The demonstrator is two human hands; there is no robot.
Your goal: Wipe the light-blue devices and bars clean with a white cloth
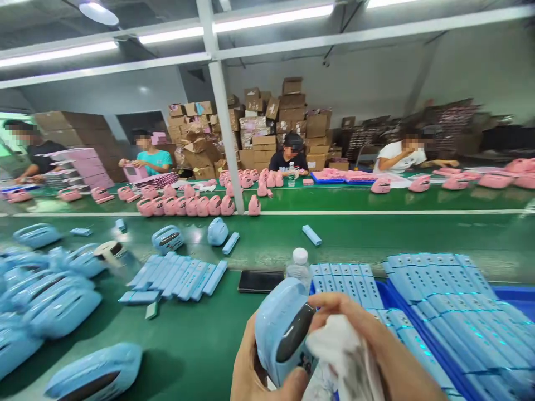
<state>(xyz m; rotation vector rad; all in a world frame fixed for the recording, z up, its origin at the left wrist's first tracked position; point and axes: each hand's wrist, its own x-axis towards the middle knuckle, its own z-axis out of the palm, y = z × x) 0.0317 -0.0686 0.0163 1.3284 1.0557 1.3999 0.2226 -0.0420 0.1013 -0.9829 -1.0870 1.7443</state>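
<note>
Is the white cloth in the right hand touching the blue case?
Touching. The head view shows the cloth, bunched in the right hand, pressed against the case at its dark window, with no gap between them.

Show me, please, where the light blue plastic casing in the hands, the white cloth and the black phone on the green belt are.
light blue plastic casing (pixel 273 328), head view, on its rounded blue side.
white cloth (pixel 340 348), head view, mid-fold.
black phone (pixel 260 281), head view, centre of its screen.
</note>
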